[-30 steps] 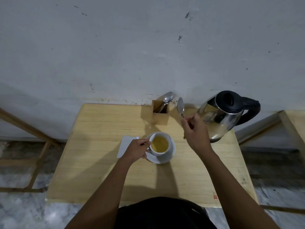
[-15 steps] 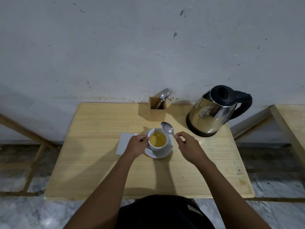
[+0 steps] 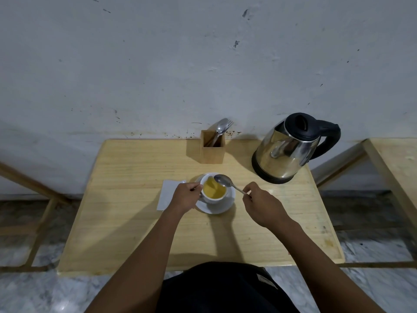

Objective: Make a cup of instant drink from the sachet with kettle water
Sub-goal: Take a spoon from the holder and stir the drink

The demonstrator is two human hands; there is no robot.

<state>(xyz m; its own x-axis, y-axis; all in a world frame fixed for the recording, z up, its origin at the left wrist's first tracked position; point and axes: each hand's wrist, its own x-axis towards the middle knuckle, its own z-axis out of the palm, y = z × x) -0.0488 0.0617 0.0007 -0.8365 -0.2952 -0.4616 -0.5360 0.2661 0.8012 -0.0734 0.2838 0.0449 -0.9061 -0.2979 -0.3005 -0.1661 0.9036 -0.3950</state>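
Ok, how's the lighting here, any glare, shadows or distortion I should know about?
Head view: dim overall; the arms cast long shadows on the table; the kettle shows bright reflections; wide-angle distortion bends the table edges; the spoon and cup are sharp.

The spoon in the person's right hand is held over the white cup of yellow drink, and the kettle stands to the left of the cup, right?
Not quite. The kettle stands to the right of the cup, near the wall, as the head view shows. The rest holds: the right hand holds the spoon over the white cup of yellow drink.
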